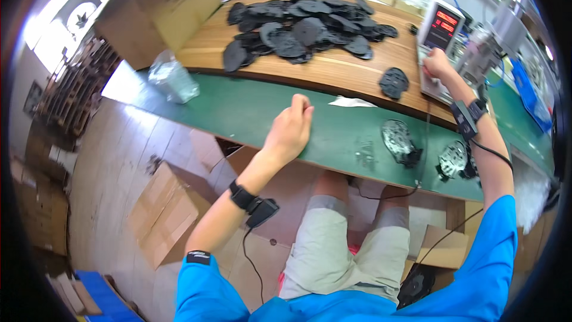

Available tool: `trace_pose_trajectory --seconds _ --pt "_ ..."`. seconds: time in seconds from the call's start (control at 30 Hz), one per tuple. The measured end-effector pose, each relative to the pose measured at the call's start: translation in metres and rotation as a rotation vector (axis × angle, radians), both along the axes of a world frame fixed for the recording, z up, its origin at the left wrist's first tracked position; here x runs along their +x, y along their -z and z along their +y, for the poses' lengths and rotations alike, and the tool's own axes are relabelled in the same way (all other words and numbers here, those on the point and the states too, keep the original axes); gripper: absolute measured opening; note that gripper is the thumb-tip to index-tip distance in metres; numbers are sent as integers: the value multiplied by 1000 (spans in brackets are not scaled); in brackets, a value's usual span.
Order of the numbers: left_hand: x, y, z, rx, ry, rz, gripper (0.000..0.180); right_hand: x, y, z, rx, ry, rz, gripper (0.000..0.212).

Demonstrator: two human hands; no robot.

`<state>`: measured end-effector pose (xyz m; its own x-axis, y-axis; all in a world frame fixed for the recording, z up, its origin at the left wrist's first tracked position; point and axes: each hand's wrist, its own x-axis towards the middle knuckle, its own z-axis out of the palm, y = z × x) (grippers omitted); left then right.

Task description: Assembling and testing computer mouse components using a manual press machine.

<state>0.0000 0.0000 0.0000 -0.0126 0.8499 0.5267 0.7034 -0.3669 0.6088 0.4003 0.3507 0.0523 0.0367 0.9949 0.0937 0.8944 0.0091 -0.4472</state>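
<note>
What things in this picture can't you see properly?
Head view only:
- Right hand: its fingertips lie on the grey meter, so whether they press anything is hidden.
- Left hand: curled on the green table; its palm faces away, so anything inside is hidden.
- Black parts pile: overlapping and small, uncountable.
- Cardboard box: cut off by the top edge.

A big heap of black flat parts [310,27] lies on the brown wood top [333,71]. A cardboard box [161,9] stands at the far left end. A clear plastic bag [173,80] sits on the green mat [238,113]. Flat cardboard [164,214] lies on the floor below.
</note>
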Motion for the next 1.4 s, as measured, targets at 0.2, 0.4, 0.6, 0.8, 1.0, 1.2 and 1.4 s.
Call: trace_pose_trajectory --seconds 0.2,0.4,0.6,0.8,1.0,1.2,1.4 --pt "-19 0 -10 -10 -74 -80 13 -72 -26 -88 445 -124 -481 16" --pt "-30 0 -23 -31 -201 -40 15 -216 -49 -281 356 -682 2 18" --pt "-30 12 2 37 -381 -136 18 -289 25 -372 495 -791 208 53" --pt "-46 8 -7 170 -495 -413 30 -302 54 -379 555 -750 180 60" --pt "-149 -3 -50 320 -533 -151 38 -295 54 -377 461 -740 203 56" --pt "-327 -14 -81 304 -822 -451 33 -304 49 -383 420 -751 208 58" --pt "-372 -15 -48 316 -885 -793 27 -300 52 -375 388 -744 213 57"
